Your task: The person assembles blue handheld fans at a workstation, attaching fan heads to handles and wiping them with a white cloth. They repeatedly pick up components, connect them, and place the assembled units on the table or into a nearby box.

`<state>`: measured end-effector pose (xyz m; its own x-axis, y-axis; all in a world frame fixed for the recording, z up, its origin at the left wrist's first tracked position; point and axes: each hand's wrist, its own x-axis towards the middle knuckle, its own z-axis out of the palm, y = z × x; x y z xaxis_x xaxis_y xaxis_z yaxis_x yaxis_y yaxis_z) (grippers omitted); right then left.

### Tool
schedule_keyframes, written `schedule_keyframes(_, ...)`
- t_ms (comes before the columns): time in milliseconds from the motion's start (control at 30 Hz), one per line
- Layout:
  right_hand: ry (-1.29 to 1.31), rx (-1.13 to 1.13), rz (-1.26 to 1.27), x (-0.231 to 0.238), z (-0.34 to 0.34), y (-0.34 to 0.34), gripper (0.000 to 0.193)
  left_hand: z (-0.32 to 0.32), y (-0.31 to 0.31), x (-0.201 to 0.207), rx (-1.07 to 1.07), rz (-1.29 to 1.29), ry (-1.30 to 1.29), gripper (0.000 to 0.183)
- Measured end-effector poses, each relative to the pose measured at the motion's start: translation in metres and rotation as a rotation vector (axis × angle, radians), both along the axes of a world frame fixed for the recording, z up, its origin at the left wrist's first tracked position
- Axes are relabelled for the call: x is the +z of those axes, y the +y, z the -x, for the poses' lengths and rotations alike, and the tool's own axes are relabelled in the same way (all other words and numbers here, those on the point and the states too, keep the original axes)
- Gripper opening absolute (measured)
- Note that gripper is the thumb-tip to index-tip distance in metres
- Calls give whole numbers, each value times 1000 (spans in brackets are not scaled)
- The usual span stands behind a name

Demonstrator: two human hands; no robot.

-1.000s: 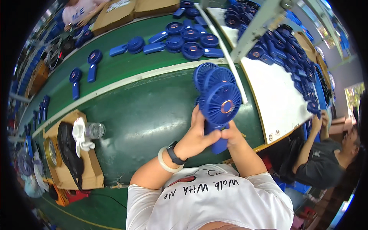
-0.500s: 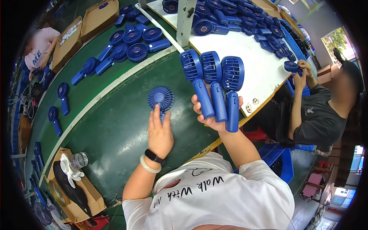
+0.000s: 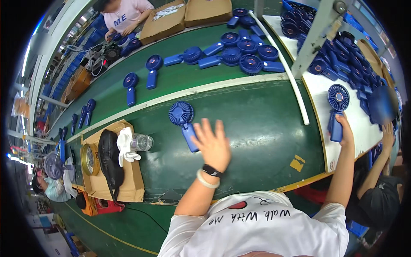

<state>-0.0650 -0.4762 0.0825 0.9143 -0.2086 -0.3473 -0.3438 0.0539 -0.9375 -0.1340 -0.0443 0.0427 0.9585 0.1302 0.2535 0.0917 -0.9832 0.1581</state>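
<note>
On the green table lies a blue handheld fan (image 3: 181, 113), its handle pointing down toward me. My left hand (image 3: 213, 145) hovers over the end of that handle with its fingers spread and grips nothing. Out to the right, over the white board (image 3: 314, 92), my right hand (image 3: 346, 132) is closed around the handle of a blue handheld fan (image 3: 338, 97), held upright with its grille facing up. A second handle edge seems to show behind it; I cannot tell how many fans are in this hand.
Several more fans (image 3: 231, 55) lie on the green belt beyond a pale rail (image 3: 192, 92). A heap of fans (image 3: 346, 60) covers the board by a metal post (image 3: 317, 38). A cardboard tray (image 3: 135, 180) holds gloves, a jar and tape. A co-worker's arm (image 3: 376, 167) is at right.
The view has swung left. My right hand has carried its fans away to the right over the white board. My left hand has come off the fan's head, fingers now spread.
</note>
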Motion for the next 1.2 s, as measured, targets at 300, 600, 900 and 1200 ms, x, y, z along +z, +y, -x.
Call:
schedule_keyframes(300,-509,-98,1559,-37,-28,-39,40,-5,-38,-38,-162,80,50,55)
schedule_keyframes(600,530,507,639,-27,185,118,12,6,-27,-33,-461,310,71,51)
schedule_keyframes(900,1329,899,386,-142,290,85,27,8,-32,-32,-597,387,33,41)
schedule_keyframes(1200,114,-158,1111,-80,130,-215,31,89,3,-17,-1123,665,1353,15)
